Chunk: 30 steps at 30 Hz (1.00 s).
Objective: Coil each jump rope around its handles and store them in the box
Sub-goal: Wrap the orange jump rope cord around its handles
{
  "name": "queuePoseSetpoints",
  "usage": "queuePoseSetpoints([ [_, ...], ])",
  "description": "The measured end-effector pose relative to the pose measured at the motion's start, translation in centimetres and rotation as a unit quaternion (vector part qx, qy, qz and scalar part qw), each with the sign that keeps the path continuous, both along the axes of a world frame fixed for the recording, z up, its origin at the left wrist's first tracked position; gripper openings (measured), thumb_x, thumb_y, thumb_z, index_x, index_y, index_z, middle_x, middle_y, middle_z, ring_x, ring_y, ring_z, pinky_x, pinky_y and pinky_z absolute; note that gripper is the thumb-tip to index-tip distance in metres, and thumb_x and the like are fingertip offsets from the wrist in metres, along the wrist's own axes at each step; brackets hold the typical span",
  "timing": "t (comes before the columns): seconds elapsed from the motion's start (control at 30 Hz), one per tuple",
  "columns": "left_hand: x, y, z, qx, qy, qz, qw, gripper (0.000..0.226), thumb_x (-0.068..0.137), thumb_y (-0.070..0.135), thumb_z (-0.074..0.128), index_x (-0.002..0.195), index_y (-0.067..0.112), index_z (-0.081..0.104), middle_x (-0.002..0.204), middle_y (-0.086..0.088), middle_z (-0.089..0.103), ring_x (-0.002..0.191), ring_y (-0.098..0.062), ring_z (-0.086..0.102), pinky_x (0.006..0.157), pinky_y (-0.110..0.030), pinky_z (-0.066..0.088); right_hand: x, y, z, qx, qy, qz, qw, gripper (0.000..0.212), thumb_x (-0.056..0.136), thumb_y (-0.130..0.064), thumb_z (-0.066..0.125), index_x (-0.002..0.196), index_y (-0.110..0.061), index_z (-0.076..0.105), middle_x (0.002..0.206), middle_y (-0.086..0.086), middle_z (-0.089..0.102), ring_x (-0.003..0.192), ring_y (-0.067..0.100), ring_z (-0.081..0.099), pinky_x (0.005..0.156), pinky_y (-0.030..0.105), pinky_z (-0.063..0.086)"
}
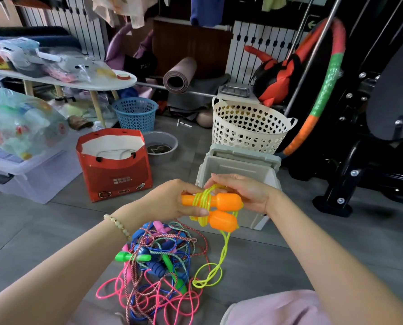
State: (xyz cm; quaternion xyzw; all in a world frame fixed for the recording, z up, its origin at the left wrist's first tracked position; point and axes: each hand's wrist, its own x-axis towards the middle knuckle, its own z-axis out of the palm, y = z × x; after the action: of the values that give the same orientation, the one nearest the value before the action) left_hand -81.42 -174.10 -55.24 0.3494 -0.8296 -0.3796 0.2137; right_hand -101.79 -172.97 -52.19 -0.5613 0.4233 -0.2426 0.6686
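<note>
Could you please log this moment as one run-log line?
step: coiling yellow rope on orange handles; left hand: grips handles; right hand: pinches rope; grey box: behind hands

Yellow rope point(205, 201) partly coiled around two orange handles point(224, 211), before grey box point(239, 170).

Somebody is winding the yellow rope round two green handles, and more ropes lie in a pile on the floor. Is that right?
Not quite. The head view shows the handles are orange, not green. The rest is right: the left hand grips them, the right hand pinches the yellow rope wound round them, and more ropes lie in a pile on the floor.
</note>
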Motion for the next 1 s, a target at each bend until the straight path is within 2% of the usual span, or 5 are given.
queuePoseSetpoints([
  [0.27, 0.7, -0.5, 0.6, 0.033, 0.102, 0.039, 0.993, 0.021, 0.077, 0.039, 0.066, 0.082, 0.019, 0.067, 0.062, 0.001, 0.061, 0.049, -0.007, 0.054, 0.049, -0.02, 0.046, 1.0, 0.8, 0.4, -0.051, -0.042, 0.0, 0.998, 0.071, 0.068, -0.069, 0.061, 0.122, -0.023, 0.059, 0.121, 0.004, 0.062, 0.107, 0.022, 0.058, 0.085, 0.027, 0.049],
  [0.47, 0.3, -1.1, 0.6, 0.065, 0.156, 0.152, 0.974, 0.035, 0.086, 0.037, 0.063, 0.114, 0.019, 0.053, 0.059, 0.001, 0.065, 0.045, -0.015, 0.052, 0.044, -0.021, 0.044, 2.3, -0.1, -1.8, 0.001, -0.189, -0.032, 0.981, 0.076, 0.054, -0.074, 0.071, 0.11, -0.022, 0.066, 0.09, 0.001, 0.058, 0.075, 0.013, 0.048, 0.064, 0.025, 0.04],
  [0.67, -0.4, -1.0, 0.7, 0.086, 0.201, 0.207, 0.954, 0.02, 0.093, 0.034, 0.057, 0.111, 0.026, 0.062, 0.061, 0.0, 0.061, 0.046, -0.014, 0.051, 0.04, -0.021, 0.041, 4.0, 0.1, -2.3, -0.159, 0.077, -0.084, 0.981, 0.006, 0.091, -0.036, 0.055, 0.092, -0.03, 0.056, 0.071, -0.013, 0.05, 0.061, 0.0, 0.044, 0.057, 0.014, 0.036],
  [0.83, 0.9, -2.8, 0.6, 0.123, 0.262, 0.313, 0.905, 0.026, 0.095, 0.044, 0.049, 0.095, 0.02, 0.06, 0.057, 0.004, 0.064, 0.042, -0.013, 0.049, 0.045, -0.026, 0.04, 5.4, -0.5, -3.7, -0.193, 0.201, -0.006, 0.96, 0.012, 0.098, -0.028, 0.047, 0.099, -0.03, 0.059, 0.074, -0.01, 0.051, 0.054, 0.006, 0.044, 0.055, 0.023, 0.041],
  [1.0, 3.0, -3.6, 0.1, 0.114, 0.226, 0.348, 0.903, 0.032, 0.093, 0.045, 0.053, 0.107, 0.017, 0.055, 0.059, 0.0, 0.065, 0.043, -0.016, 0.047, 0.042, -0.022, 0.037, 6.1, -1.4, -3.4, -0.185, 0.182, -0.098, 0.961, 0.023, 0.102, -0.016, 0.033, 0.093, -0.021, 0.054, 0.064, -0.002, 0.038, 0.05, 0.006, 0.036, 0.048, 0.023, 0.034],
])
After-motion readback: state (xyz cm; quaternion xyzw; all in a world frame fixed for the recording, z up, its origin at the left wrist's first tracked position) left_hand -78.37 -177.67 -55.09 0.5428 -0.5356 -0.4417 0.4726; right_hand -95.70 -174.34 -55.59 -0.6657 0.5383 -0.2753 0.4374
